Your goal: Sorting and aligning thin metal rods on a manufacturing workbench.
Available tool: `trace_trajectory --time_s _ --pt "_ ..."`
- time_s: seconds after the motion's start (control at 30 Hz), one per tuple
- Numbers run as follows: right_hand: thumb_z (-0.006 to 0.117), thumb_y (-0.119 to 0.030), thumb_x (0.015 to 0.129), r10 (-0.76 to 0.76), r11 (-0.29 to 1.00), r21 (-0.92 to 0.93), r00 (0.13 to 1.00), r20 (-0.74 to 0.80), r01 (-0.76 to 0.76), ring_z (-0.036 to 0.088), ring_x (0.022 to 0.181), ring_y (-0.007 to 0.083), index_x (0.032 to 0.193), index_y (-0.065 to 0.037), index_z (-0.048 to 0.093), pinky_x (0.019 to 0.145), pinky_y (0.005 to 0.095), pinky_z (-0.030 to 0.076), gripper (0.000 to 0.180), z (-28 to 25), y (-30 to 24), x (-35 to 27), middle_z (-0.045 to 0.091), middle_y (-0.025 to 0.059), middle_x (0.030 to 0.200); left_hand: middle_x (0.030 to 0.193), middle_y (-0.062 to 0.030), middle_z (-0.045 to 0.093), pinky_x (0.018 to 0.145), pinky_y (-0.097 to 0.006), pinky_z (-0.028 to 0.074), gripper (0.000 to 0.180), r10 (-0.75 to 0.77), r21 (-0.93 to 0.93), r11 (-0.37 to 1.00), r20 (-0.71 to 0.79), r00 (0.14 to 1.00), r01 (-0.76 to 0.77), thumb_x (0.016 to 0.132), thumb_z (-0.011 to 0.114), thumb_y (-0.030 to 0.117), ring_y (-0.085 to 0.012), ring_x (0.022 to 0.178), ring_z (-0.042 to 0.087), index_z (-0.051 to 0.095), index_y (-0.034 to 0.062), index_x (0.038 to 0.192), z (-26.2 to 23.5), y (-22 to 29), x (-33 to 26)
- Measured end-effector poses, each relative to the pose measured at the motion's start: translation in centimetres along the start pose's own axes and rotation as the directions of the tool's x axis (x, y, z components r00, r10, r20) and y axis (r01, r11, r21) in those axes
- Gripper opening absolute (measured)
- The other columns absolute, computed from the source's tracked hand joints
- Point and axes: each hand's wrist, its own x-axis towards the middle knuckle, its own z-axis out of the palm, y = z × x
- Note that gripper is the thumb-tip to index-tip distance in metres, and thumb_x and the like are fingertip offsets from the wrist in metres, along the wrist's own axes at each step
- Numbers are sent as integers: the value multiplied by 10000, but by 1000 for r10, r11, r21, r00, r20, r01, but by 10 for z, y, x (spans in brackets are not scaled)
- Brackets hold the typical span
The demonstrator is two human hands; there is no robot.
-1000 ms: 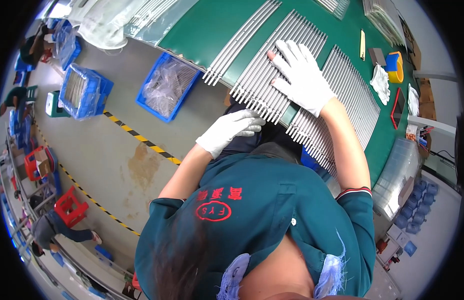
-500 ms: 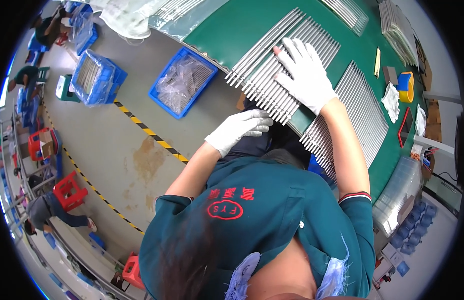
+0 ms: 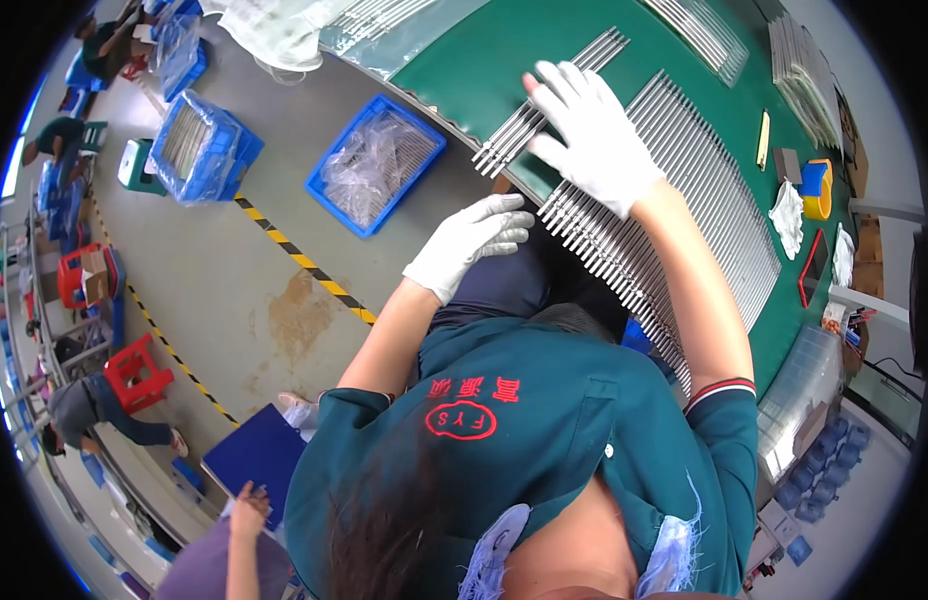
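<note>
Thin silvery metal rods lie side by side on the green tabletop (image 3: 454, 70). A wide batch of rods (image 3: 719, 200) spreads to the right, its near ends sticking out over the table edge. A small group of rods (image 3: 504, 140) lies apart to the left. My right hand (image 3: 599, 140), in a white glove with a bare fingertip showing, is spread over the gap between them, its fingers by the small group. Whether it touches those rods is hard to tell. Off the table edge hovers my left hand (image 3: 469, 243), also gloved, fingers stretched out and nothing in them.
A blue crate (image 3: 319, 185) with plastic-wrapped rods stands on the floor to the left, stacked blue bins (image 3: 246, 150) beyond it. Yellow tape (image 3: 816, 190), a white glove (image 3: 786, 215) and a red-framed object (image 3: 811, 267) lie at right. Lower left, another person's hand (image 3: 249, 508) holds a blue board.
The middle rods have shifted right and now meet the right batch, leaving a small group at left. My right hand has moved slightly left. A person with a blue board has appeared lower left.
</note>
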Motion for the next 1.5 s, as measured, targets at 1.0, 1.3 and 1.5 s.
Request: trace_trajectory --time_s 1.0,1.3,1.5 --pt "602 -414 752 392 890 177 903 178 -421 293 1316 406 1311 18 434 1112 490 176 726 -52 -41 -201 368 238 1385 636 -131 615 643 -296 485 678 99 418 908 -225 969 4 939 394 547 -187 603 605 629 -34 683 22 34 7" --pt "612 -499 739 430 887 88 881 198 -453 288 1326 374 1315 -9 440 1118 483 154 775 -48 -60 -193 376 213 1392 665 -147 638 681 -303 497 667 10 514 854 -169 986 80 962 354 521 -199 639 629 633 -43 741 33 25 9" --pt "657 -463 728 489 863 63 861 139 -501 320 1310 333 1309 -48 451 1107 459 192 742 -42 -66 -169 400 162 1376 702 -158 662 686 -301 507 692 47 494 869 -130 990 23 962 350 524 -205 643 646 657 -68 782 41 4 16"
